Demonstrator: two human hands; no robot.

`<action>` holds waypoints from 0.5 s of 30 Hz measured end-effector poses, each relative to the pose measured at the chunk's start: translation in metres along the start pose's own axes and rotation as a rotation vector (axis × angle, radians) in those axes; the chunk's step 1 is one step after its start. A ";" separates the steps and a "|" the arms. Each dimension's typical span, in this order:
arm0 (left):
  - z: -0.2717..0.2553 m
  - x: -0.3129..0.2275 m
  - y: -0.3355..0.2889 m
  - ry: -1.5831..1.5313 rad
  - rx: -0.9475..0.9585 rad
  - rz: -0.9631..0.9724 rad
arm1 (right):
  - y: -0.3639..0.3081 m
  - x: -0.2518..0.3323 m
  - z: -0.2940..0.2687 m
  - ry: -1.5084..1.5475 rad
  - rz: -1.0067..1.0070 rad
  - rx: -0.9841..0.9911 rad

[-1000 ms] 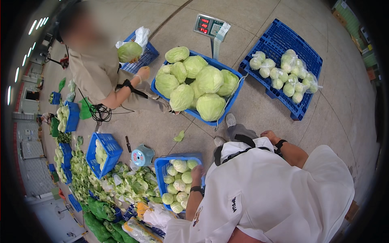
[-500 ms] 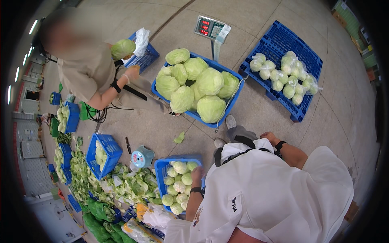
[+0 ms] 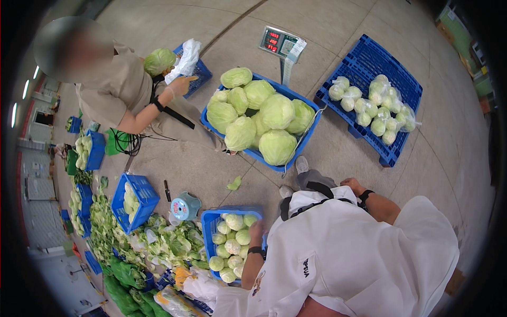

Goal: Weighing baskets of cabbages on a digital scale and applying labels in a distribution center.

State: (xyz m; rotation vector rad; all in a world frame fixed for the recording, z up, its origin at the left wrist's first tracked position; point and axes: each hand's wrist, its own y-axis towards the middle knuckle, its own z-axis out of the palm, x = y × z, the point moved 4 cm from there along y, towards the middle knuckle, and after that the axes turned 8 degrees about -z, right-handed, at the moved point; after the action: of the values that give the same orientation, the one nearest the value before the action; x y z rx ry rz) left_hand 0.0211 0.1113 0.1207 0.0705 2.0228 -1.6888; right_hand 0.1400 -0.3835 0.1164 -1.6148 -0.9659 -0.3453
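My left hand (image 3: 256, 231) is at the right side of a blue crate (image 3: 207, 232) filled with small pale green cabbages (image 3: 232, 246). It touches the crate's edge or a cabbage beside it; its fingers are partly hidden. My right hand (image 3: 353, 185) hangs by my waist, fingers loosely bent, with nothing in it. In front of my feet, a larger blue crate (image 3: 252, 153) full of big cabbages (image 3: 277, 111) sits by a scale with a lit red display (image 3: 281, 42). Across from me, a co-worker holds a cabbage (image 3: 159, 62) in one hand and points with the other hand (image 3: 183, 86).
Bagged cabbages (image 3: 378, 100) lie on a blue pallet (image 3: 364, 58) at the right. A small round stool (image 3: 185, 206), another crate (image 3: 138, 203) and loose leaves (image 3: 174, 243) cover the left floor. A blue basket (image 3: 199, 77) with white bags stands by the co-worker.
The co-worker's free hand has risen and now stretches a finger toward the big cabbages. The view has shifted slightly; my right hand's fingers look a little looser.
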 end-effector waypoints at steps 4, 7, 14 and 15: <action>0.000 0.002 0.001 -0.003 -0.008 -0.024 | 0.002 0.000 0.000 -0.032 -0.031 0.010; 0.000 0.002 0.002 -0.024 0.011 -0.032 | 0.002 -0.002 0.001 0.009 0.032 0.009; 0.001 0.001 -0.002 -0.054 -0.019 -0.006 | 0.006 -0.010 0.002 0.030 -0.004 0.009; 0.001 0.000 -0.002 -0.053 -0.020 -0.006 | 0.007 -0.010 0.002 0.028 -0.002 0.002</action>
State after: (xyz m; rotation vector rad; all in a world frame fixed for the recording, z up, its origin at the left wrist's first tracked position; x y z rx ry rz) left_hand 0.0207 0.1096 0.1228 0.0120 2.0027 -1.6561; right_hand 0.1386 -0.3854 0.1039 -1.6033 -0.9461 -0.3678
